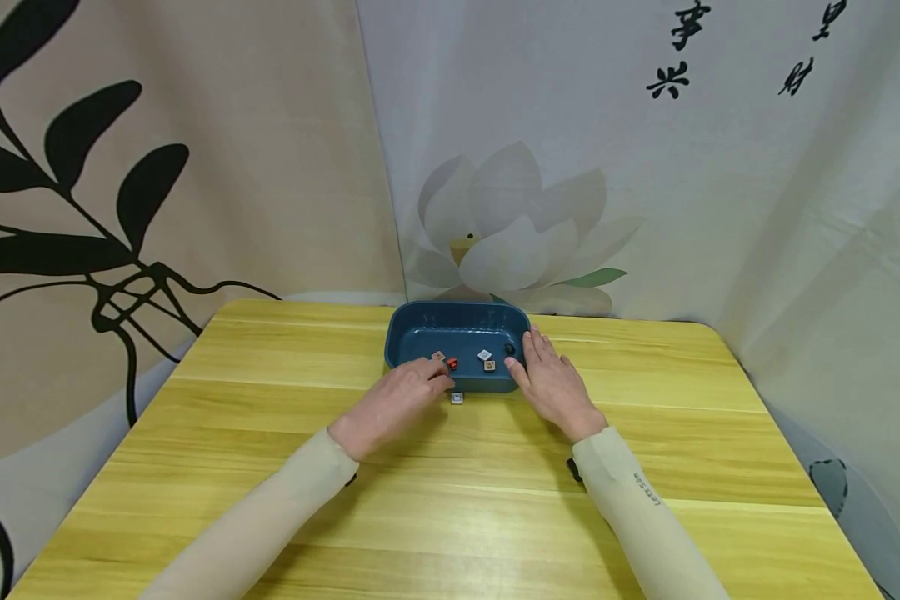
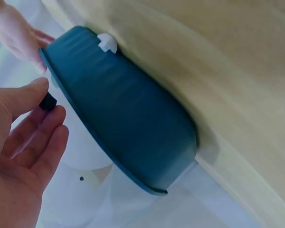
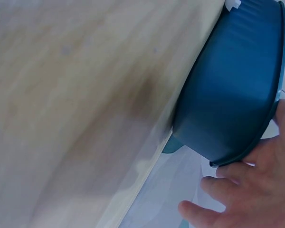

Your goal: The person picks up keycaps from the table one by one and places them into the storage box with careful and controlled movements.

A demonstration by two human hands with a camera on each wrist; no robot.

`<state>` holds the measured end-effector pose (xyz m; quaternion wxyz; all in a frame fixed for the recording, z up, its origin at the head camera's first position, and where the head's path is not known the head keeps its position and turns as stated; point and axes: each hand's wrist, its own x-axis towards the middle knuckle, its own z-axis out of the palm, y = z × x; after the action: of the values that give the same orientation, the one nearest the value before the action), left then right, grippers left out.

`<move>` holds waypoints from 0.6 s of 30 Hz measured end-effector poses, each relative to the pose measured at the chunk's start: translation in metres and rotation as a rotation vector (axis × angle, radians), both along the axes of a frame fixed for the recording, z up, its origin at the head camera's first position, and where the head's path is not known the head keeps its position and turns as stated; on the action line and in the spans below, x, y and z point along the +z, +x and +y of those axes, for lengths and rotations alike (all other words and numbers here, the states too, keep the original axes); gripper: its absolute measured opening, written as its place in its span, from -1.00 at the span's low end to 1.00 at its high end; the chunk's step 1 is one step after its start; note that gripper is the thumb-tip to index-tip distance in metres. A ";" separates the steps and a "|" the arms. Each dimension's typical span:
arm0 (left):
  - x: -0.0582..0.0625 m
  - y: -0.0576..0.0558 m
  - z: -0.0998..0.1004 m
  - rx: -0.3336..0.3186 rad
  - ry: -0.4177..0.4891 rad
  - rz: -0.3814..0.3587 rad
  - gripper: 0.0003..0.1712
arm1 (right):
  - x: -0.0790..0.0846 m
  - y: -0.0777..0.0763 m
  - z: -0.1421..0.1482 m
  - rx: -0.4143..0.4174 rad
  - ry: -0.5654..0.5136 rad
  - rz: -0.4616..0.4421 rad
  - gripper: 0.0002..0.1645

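Observation:
A dark blue rectangular tray stands near the table's far edge, several small square pieces inside it. Among them are a red piece, a white piece and a tan piece. Over the tray's near left side, my left hand pinches a small black block-like piece between thumb and fingers. My right hand holds the tray's right end, thumb over the rim and fingers along the outside. Just in front of the tray's near wall lies a small white piece.
The wooden table extends toward me and to both sides of the tray. Right behind its far edge hangs a printed cloth with leaves, a pale flower and black characters.

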<state>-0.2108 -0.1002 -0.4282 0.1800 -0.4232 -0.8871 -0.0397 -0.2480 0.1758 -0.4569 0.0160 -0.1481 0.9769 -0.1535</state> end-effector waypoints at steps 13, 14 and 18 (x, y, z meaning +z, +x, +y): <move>0.011 -0.022 0.004 0.101 0.134 -0.032 -0.73 | 0.000 0.000 0.000 -0.001 -0.001 0.004 -0.07; 0.011 -0.024 0.004 0.112 0.148 -0.035 -0.75 | 0.000 0.000 0.000 -0.002 -0.002 0.005 -0.07; 0.011 -0.035 0.004 0.155 0.206 -0.062 -0.78 | 0.000 0.000 0.000 0.000 -0.002 0.000 -0.05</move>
<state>-0.2456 -0.0966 -0.4176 0.1975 -0.3312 -0.9135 -0.1298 -0.2478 0.1755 -0.4569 0.0157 -0.1482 0.9767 -0.1544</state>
